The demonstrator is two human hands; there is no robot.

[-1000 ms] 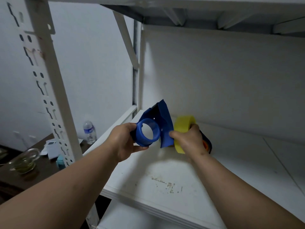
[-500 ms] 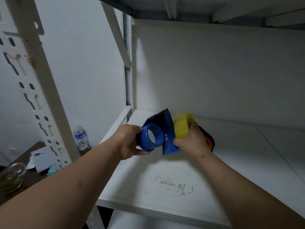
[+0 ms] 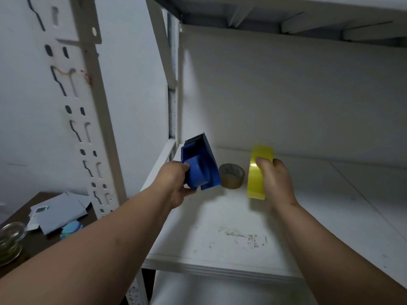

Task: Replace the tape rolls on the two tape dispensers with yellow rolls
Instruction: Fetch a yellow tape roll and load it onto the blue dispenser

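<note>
The left hand (image 3: 174,183) grips a blue tape dispenser (image 3: 199,166) above the white shelf (image 3: 231,245), its fingers curled round the near side of the dispenser beside the bare round hub, thumb underneath. The dispenser is tilted, with its serrated cutting edge pointing up and away toward the back wall, and the hub carries no roll. The right hand (image 3: 276,183) holds a yellow tape roll (image 3: 258,172) upright on its edge, clear of the shelf surface; the thumb presses on the roll's outer band near the top and the other fingers wrap round the far side, mostly hidden behind the roll. The yellow roll and the dispenser are apart, with a gap between them. In that gap, farther back on the shelf, a brown tape roll (image 3: 232,176) lies flat, just beside the dispenser's lower corner and touched by neither hand. The shelf shows a scuffed, stained patch near its front edge. To the left, beyond the perforated white upright (image 3: 88,119), a dark desk (image 3: 33,245) carries papers (image 3: 59,212), a glass bowl (image 3: 10,237) and a small light-blue round object (image 3: 71,227).
</note>
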